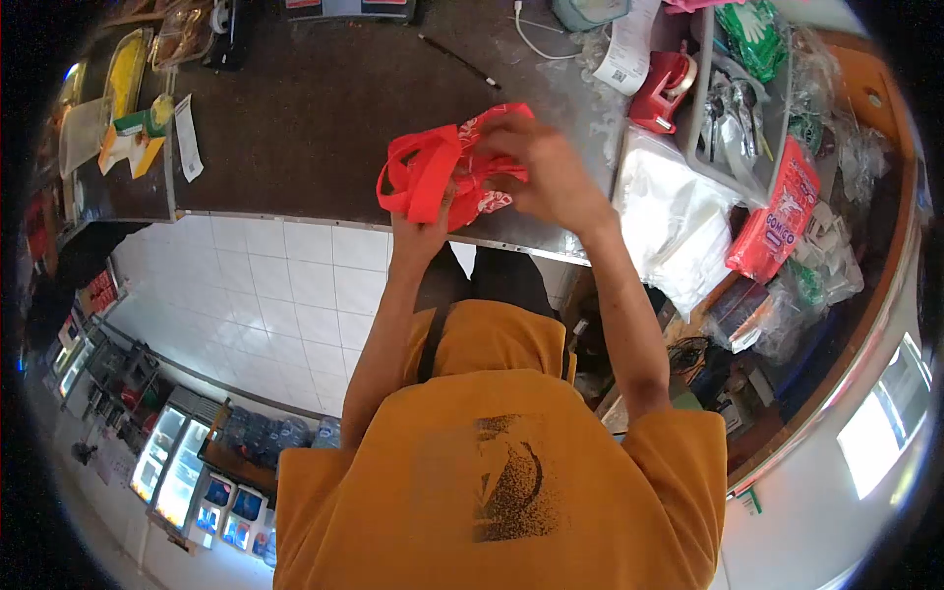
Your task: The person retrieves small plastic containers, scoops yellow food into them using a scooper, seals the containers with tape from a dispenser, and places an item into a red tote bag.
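Observation:
A red bag (426, 177) with loop handles and white print is held over the near edge of the dark counter. My left hand (425, 234) is closed around its lower left part, with the fingers partly hidden by the red material. My right hand (551, 175) reaches over the bag's right side, fingers bent and slightly blurred, gripping the material there. Part of the bag lies hidden behind this hand.
On the dark counter (295, 108) lies a black pen (460, 61). To the right are a red tape dispenser (665, 90), white plastic bags (673, 211), a grey tray (700, 128) with spoons, and a red packet (779, 214). A paper slip (188, 138) lies left.

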A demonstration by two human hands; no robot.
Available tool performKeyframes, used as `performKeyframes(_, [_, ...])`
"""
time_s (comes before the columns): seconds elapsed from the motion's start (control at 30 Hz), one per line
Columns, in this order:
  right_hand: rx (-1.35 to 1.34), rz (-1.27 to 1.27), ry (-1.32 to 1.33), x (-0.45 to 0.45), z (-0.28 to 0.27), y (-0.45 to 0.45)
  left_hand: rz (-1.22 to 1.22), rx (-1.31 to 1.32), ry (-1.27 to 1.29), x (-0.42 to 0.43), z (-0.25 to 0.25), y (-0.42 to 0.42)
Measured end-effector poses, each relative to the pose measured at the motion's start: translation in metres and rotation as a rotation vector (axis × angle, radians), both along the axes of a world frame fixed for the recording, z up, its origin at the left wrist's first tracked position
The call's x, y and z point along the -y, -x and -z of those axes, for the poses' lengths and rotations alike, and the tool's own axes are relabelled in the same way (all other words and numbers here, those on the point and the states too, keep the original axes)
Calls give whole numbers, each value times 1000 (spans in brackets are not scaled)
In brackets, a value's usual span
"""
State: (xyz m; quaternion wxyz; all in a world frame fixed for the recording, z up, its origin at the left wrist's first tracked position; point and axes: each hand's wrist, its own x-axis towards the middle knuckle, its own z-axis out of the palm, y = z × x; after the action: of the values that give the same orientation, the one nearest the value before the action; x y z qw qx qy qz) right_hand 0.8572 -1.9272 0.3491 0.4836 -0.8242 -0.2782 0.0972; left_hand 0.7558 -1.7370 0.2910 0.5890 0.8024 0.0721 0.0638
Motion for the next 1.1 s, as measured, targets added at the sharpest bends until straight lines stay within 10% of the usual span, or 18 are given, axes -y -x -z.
performKeyframes(0.5, [335, -233, 582, -29, -3, 2, 21, 3, -71, 1, 10, 5])
performKeyframes(0.83, [172, -9, 281, -5, 11, 19, 35, -77, 144, 13, -19, -19])
performKeyframes(1.1, [179, 12, 289, -12, 42, -2, 40, 139, -231, 2, 14, -10])
